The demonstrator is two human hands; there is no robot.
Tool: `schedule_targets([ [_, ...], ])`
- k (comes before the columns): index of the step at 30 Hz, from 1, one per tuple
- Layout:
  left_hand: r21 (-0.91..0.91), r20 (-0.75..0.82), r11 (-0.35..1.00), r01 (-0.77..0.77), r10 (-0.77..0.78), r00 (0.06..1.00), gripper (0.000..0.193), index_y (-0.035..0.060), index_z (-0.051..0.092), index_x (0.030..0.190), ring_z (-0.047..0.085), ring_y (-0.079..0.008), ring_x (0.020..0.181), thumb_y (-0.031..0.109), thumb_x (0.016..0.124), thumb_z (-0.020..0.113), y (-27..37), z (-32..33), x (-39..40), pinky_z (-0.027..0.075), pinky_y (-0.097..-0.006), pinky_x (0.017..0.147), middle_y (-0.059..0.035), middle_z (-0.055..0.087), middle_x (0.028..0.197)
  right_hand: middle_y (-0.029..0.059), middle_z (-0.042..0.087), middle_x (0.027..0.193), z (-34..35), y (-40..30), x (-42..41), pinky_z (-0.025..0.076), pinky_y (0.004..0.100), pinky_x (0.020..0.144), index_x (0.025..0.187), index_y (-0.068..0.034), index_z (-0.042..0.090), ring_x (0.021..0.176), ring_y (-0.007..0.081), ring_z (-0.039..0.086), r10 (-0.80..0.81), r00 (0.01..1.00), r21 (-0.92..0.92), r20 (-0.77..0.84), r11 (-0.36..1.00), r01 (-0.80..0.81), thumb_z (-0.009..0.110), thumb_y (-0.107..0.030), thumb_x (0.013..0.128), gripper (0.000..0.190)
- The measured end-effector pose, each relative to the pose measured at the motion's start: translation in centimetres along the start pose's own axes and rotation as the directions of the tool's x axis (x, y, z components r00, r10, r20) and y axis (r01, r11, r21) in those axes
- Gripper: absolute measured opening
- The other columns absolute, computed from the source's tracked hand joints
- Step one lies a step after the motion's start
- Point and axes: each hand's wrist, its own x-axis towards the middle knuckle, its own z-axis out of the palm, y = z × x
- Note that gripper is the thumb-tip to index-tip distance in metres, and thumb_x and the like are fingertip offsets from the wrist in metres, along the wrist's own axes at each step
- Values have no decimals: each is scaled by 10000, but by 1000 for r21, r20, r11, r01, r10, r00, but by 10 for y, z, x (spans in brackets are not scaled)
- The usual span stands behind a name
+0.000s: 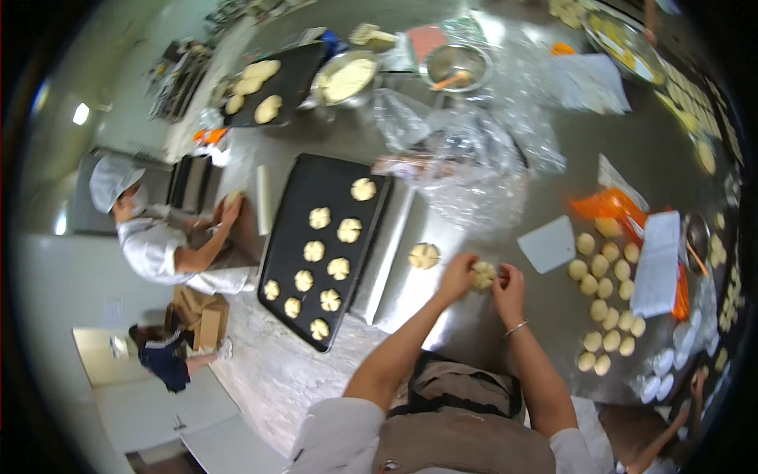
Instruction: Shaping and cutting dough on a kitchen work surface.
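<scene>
Over the steel worktable (468,320), a flower-shaped piece of dough (484,275) sits between my two hands. My left hand (458,278) grips its left edge with the fingertips. Bent fingers of my right hand (509,291) are at its right edge; the exact contact is small in view. Just left of my left hand lies another dough piece with cuts in it (424,256). Farther left, a black baking tray (296,231) carries several cut dough pieces in rows. Several round dough balls (599,266) lie to the right, beside a white dough scraper (548,244).
Crumpled clear plastic (479,160) covers the table beyond my hands. Behind it stand a steel bowl with an orange-handled tool (456,68), a bowl of pale dough (349,80) and another dark tray (290,71). A co-worker (160,237) handles dough at left; another person's arm (669,432) shows lower right.
</scene>
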Motion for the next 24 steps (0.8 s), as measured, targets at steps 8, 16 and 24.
schedule_targets([
  [8, -309, 85, 945, 109, -86, 993, 204, -8, 662, 1004, 658, -209, 853, 31, 805, 656, 6, 13, 0, 537, -343, 773, -127, 680, 936, 39, 610, 932, 8, -3, 2, 505, 266, 775, 1032, -11, 576, 827, 122, 589, 212, 977, 64, 3, 975, -212, 661, 13, 858, 194],
  [16, -576, 177, 810, 107, -4, 984, 224, 37, 645, 1084, 633, -160, 963, 76, 866, 670, 15, -108, -7, 516, -323, 862, -53, 647, 1013, 29, 618, 925, 51, -93, -9, 503, 252, 752, 1000, -18, 586, 829, 106, 589, 70, 998, 5, 2, 998, -70, 686, -23, 887, 150],
  [24, -654, -45, 756, 26, -74, 996, 216, 58, 650, 1067, 622, -120, 979, -25, 872, 690, -72, -338, 59, 507, -280, 891, -13, 664, 1023, 33, 631, 932, 267, -217, 89, 516, 263, 734, 994, -38, 623, 820, 123, 610, -259, 942, 262, 215, 944, 200, 672, -3, 881, 128],
])
